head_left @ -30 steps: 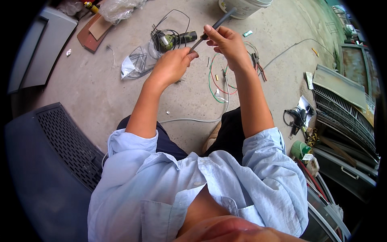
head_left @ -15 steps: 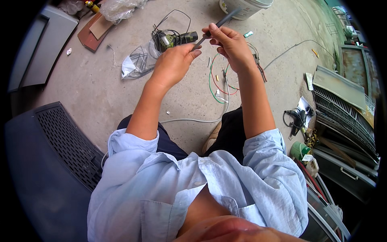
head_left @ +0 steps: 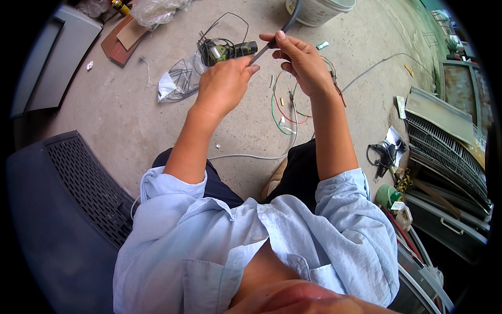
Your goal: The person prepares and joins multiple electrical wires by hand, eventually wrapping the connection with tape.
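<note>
A dark grey flexible tube [head_left: 291, 22] is held out in front of me, angled up and away to the right. Its near part, between my hands, looks thinner than the far part. My left hand [head_left: 226, 83] is closed round the near end, hiding it. The thumb and fingers of my right hand [head_left: 299, 57] pinch the tube farther along, and beyond them it curves up toward a white bucket [head_left: 321, 11]. On the floor below my hands lie loose red and green wires [head_left: 274, 107] joined to a grey cable [head_left: 251, 156]. A pliers-like tool [head_left: 337, 86] shows partly beside my right wrist.
A green and black corded power tool [head_left: 225, 51] and a clear bag of grey cable [head_left: 180, 83] lie beyond my left hand. A dark slotted casing [head_left: 86, 178] stands at the left. Racks and panels [head_left: 439, 131] are stacked at the right, near a black corded tool [head_left: 384, 156].
The tube's far part has swung from a straight slant to a more upright curve. My right hand has shifted slightly along with it; my left hand has barely moved.
</note>
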Action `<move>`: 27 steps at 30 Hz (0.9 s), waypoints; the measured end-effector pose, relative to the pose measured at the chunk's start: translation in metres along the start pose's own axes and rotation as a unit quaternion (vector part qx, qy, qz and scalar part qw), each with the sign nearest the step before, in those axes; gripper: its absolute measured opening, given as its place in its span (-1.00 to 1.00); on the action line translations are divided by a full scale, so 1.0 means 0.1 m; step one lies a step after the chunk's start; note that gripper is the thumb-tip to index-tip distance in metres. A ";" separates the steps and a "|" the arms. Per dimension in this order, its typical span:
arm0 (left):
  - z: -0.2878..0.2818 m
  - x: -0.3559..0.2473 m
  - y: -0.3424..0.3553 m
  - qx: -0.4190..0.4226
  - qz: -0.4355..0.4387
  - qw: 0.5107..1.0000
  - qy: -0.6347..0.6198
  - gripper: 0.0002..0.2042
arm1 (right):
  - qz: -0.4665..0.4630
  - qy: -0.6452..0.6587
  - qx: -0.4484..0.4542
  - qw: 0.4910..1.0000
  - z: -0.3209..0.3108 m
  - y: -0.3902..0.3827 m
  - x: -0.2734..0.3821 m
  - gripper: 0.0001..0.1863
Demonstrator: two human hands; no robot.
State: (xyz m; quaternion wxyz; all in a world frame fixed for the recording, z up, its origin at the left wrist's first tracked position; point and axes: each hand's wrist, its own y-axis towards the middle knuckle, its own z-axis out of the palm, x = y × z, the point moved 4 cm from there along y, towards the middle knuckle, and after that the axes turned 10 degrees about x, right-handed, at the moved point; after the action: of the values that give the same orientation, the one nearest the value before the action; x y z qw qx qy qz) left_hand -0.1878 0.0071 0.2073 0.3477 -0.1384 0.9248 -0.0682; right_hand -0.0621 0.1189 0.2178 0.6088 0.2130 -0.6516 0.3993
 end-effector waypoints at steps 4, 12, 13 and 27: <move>-0.02 -0.05 -0.04 -0.033 0.000 0.999 0.018 -0.67 | -0.013 0.020 -0.004 1.000 0.01 0.02 -0.03 -0.62; -0.03 -0.04 -0.04 -0.040 -0.005 0.999 0.009 -0.67 | -0.011 -0.070 -0.016 0.997 -0.01 0.02 0.00 -0.68; -0.03 -0.03 -0.04 -0.053 0.002 0.999 0.004 -0.67 | -0.011 -0.070 -0.007 0.997 -0.01 0.02 0.00 -0.68; 0.02 -0.04 0.08 0.039 0.125 0.912 -0.389 -0.65 | -0.088 0.085 0.097 0.988 0.05 0.02 0.13 -0.64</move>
State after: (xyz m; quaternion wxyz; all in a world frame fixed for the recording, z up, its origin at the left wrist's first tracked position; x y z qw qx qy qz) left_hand -0.1852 0.0164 0.2069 0.6909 -0.0238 0.7225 -0.0013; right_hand -0.0692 0.1189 0.2297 0.6711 0.2926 -0.5346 0.4222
